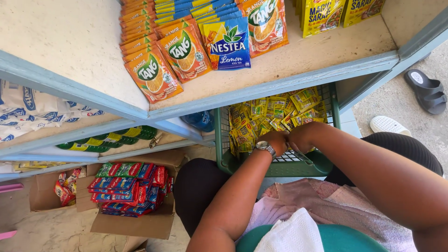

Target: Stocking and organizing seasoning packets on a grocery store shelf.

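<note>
My left hand [276, 140], with a metal watch on its wrist, and my right hand [301, 136] meet with fingers closed, knuckles touching, just above a green plastic basket [280, 167]. The basket holds a heap of small yellow sachets [270, 114]. Whatever the fingers pinch is hidden between the two fists. A thin clear strip [303, 157] pokes out under my right hand.
A blue-edged shelf [280, 84] above the basket carries rows of orange drink sachets [161, 60], a blue iced-tea sachet [227, 44] and yellow packets [322, 14]. An open cardboard box [135, 224] of red and blue sachets sits at lower left. Sandals [427, 91] lie on the floor at right.
</note>
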